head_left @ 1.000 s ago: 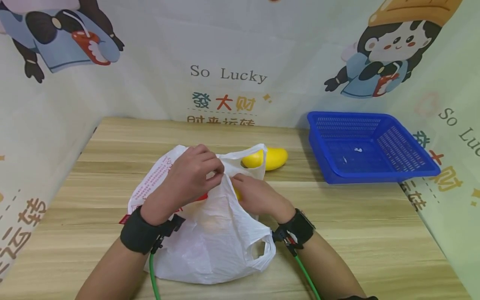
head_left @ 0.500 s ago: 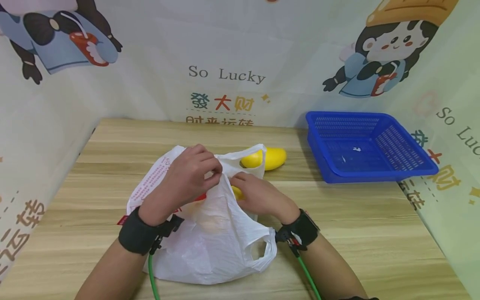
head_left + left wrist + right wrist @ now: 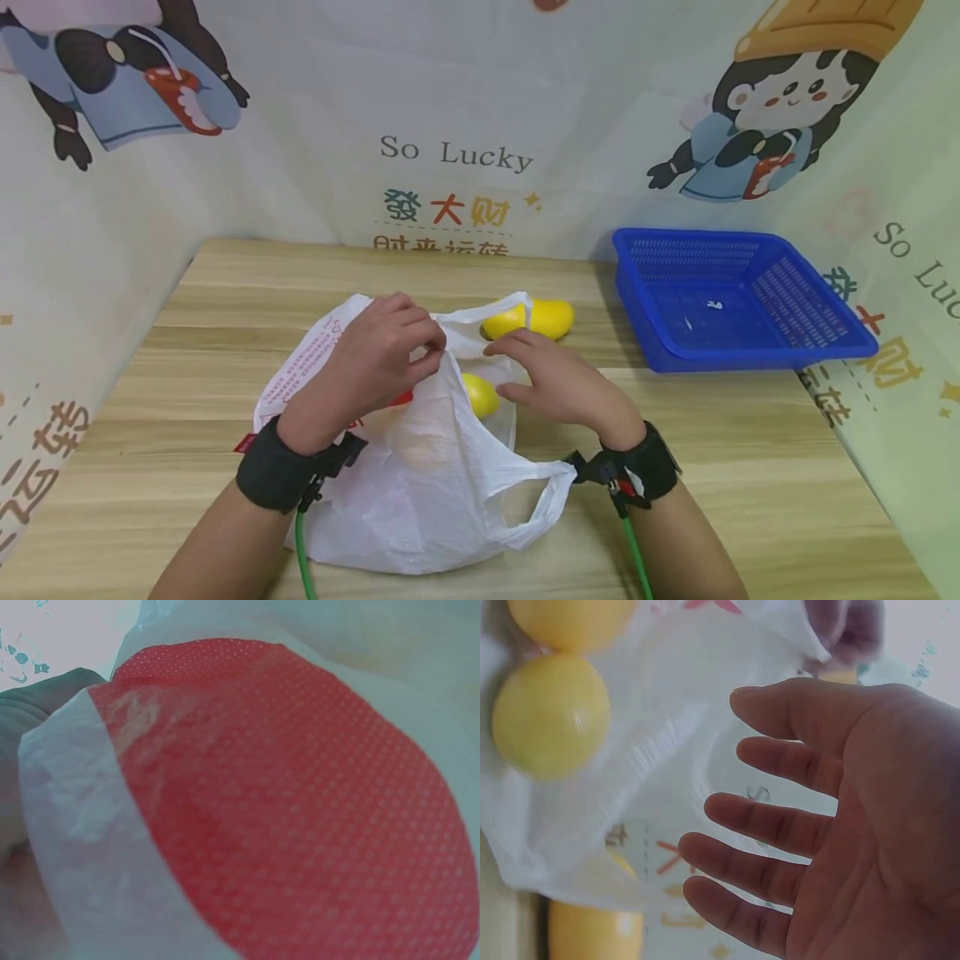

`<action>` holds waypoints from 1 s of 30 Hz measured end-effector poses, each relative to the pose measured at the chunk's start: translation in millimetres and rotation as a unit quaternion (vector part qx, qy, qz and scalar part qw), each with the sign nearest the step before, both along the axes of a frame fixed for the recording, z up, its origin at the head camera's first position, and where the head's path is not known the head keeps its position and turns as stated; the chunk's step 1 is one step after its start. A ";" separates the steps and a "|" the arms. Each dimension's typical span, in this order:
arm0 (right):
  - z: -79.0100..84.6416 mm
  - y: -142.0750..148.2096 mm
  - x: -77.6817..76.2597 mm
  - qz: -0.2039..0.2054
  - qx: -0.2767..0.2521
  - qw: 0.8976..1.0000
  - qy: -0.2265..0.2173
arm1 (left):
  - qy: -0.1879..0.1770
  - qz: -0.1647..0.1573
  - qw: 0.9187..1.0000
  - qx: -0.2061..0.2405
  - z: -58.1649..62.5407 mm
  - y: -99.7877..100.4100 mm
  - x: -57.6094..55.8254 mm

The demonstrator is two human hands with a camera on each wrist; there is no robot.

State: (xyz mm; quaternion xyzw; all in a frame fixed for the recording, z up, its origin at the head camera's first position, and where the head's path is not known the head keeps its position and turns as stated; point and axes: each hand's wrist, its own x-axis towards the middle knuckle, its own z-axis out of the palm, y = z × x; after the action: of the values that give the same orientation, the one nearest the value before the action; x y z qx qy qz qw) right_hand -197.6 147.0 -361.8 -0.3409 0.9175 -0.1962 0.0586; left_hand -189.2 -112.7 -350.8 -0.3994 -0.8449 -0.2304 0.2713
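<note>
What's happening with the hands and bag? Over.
Left hand pinches white bag. Right hand empty, fingers spread. Round yellow fruit shows at bag's mouth. Bag handle partly covers yellow mango.

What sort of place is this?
Probably a staged recording booth, not an ordinary kitchen: printed cartoon sheets enclose the wood-grain tabletop on three visible sides, and the person wears black wrist straps with green cables. What lies beyond the sheets isn't visible.
</note>
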 end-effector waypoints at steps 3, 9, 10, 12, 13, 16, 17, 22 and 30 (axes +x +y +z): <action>4.2 10.4 0.9 -0.015 -0.010 1.000 0.009 | -0.002 0.000 1.000 -0.001 -0.1 0.5 0.7; 8.9 30.5 -2.6 -0.047 -0.021 0.999 0.010 | -0.001 0.004 1.000 -0.007 -0.5 0.6 0.3; 9.0 33.4 -4.0 -0.055 -0.022 0.998 0.006 | -0.002 0.005 1.000 -0.008 -0.6 0.6 0.2; 9.1 38.4 -7.1 -0.071 -0.022 0.997 0.001 | -0.005 0.006 1.000 -0.010 -0.9 0.6 0.0; 8.6 40.7 -9.1 -0.081 -0.020 0.997 -0.001 | -0.007 0.006 1.000 -0.010 -1.0 0.7 -0.1; 6.6 45.4 -15.6 -0.104 -0.016 0.994 -0.006 | -0.007 0.004 1.000 -0.009 -1.3 0.3 -0.3; 6.0 46.1 -18.1 -0.108 -0.016 0.994 -0.006 | -0.006 0.004 1.000 -0.009 -1.2 -0.2 -0.4; -0.1 46.6 -32.0 -0.122 -0.020 0.992 -0.003 | 0.003 0.003 1.000 -0.007 -0.2 -2.1 -1.5; -25.1 42.5 -56.6 -0.144 -0.008 0.989 0.030 | 0.008 -0.003 1.000 -0.001 -0.7 -1.5 -0.7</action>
State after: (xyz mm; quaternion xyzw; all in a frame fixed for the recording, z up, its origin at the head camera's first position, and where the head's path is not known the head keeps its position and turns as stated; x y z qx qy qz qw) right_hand -254.1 189.5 -386.8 -0.2109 0.9570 -0.1993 -0.0004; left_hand -189.9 -114.2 -351.4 -0.4044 -0.8417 -0.2269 0.2767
